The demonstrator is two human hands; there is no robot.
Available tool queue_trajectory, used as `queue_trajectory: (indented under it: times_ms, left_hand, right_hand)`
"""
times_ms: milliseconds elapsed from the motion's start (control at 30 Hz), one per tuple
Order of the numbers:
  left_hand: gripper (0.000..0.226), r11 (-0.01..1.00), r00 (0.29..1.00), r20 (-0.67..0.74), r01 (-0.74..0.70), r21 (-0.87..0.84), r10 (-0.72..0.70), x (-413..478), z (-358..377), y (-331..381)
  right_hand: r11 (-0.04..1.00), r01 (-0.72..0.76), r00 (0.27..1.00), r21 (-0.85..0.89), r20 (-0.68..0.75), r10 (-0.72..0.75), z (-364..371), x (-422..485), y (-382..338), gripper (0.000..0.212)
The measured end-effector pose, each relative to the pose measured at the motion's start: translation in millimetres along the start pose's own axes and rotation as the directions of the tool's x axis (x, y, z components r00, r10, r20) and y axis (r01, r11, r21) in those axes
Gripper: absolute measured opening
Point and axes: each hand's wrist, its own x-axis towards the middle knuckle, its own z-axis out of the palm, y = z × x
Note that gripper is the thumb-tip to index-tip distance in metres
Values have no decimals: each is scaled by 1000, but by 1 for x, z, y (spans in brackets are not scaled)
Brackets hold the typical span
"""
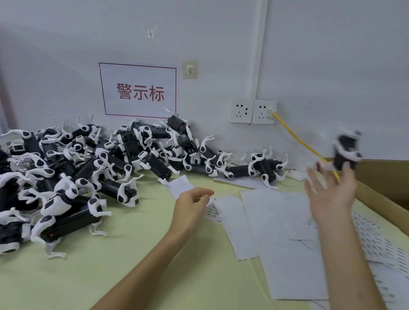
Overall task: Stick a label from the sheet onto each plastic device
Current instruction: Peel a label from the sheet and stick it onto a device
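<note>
The left hand point(191, 206) hovers low near the middle of the pale green surface point(149, 257). Its fingers are curled, and thumb and forefinger seem to pinch a small white label point(210, 199), though it is too small to be sure. Just beneath lies the printed label sheet point(212, 213), among blank backing sheets point(277, 227) that spread toward the right edge.

The right hand point(328, 191) is raised over the right side with fingers spread and loose, grasping nothing. A black-and-white plastic device point(346, 150) sits just above its fingertips, heavily blurred. Whether it touches them cannot be told.

A big pile of devices point(82, 169) fills the far left corner and trails along the far edge against the wall. A cardboard box point(383, 179) stands at the right edge. On the wall hang a red-bordered sign point(138, 91) and two sockets point(252, 111), with a yellow cable point(296, 139) running from one.
</note>
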Motion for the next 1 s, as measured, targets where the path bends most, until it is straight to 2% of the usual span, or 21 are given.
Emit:
queue_trajectory:
  times_ms: [67,133,233,333,400,567,700,800,1000]
  left_hand:
    - [27,999,999,-41,-10,33,11,3,-2,-4]
    - [26,999,996,-90,0,43,4,6,-4,-7]
    - [31,997,983,-169,66,-27,-69,12,-10,-9]
    - [39,949,946,-229,166,-268,-230,21,-22,-11]
    - [44,875,916,-214,223,-429,-338,25,-29,-14]
    - [54,732,864,-136,317,-603,-486,39,-46,-22]
    - [46,692,841,-98,365,-622,-532,49,-58,-29]
    - [52,696,839,-97,373,-614,-535,55,-61,-30]
    - [64,798,887,-145,310,-517,-439,69,-57,-29]
  right_hand:
    - [992,70,983,-103,-164,-87,-10,3,-6,29]
    - [994,21,972,-110,-231,-46,-13,2,-2,33]
    - [992,-57,979,-112,-199,34,-5,-3,7,35]
    - [986,-49,991,-156,-132,29,3,-7,16,31]
    - [981,-60,994,-185,-98,43,6,-9,21,26]
    - [967,-138,990,-213,-65,127,8,-11,27,25]
    - [959,-182,983,-218,-51,175,9,-11,29,24]
    - [954,-193,981,-231,-44,188,10,-10,31,22]
    - [949,-205,979,-241,-35,203,12,-11,33,18]
